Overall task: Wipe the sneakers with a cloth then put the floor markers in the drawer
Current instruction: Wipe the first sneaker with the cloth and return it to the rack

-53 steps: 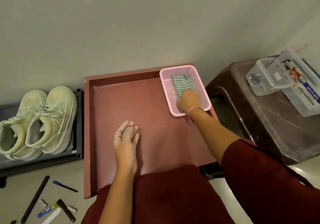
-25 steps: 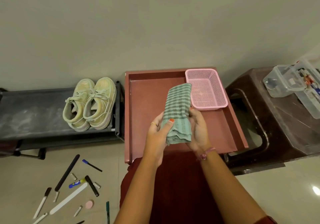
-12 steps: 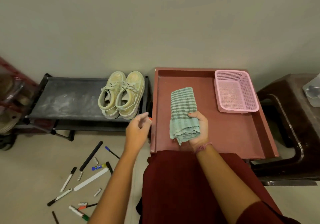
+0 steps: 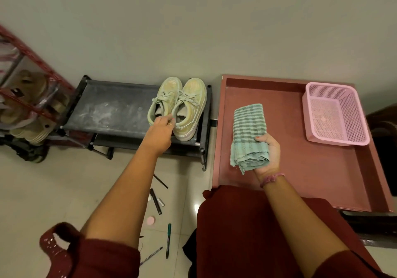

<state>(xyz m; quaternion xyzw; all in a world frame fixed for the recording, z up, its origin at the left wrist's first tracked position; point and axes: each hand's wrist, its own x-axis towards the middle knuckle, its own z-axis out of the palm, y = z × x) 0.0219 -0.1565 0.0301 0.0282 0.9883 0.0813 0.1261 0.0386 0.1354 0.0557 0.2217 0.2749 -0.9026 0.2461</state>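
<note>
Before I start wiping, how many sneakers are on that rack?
2: both side by side at the right end of the black rack, left sneaker at the left hand, right sneaker beside it.

Your left hand [image 4: 160, 132] reaches far left, fingers curled; your right hand [image 4: 268, 154] is raised near, fingers gripping.

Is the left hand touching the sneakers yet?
Touching. In the head view, the left hand has its fingertips on the heel collars of the sneakers, between the two shoes; whether it grips is hidden.
</note>
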